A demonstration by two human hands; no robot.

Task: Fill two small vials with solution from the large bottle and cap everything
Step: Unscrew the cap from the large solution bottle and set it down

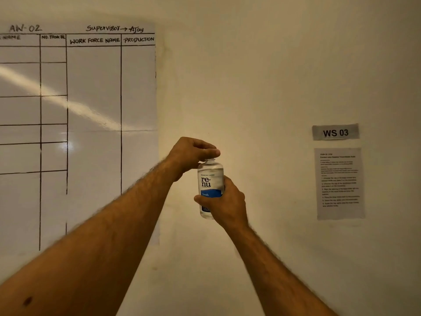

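Whiteboard (91, 110) left of bottle (210, 179), WS 03 sign (335, 132) right. Clear, blue-labelled, upright. Gripped low by right hand (225, 204); left hand (193, 153) curled over top.

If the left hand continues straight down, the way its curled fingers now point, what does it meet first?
The left hand sits directly over the neck of the large bottle, which the right hand holds upright. Going straight down, it would most likely meet the bottle's top and shoulder first; whether a cap lies under the fingers is hidden.
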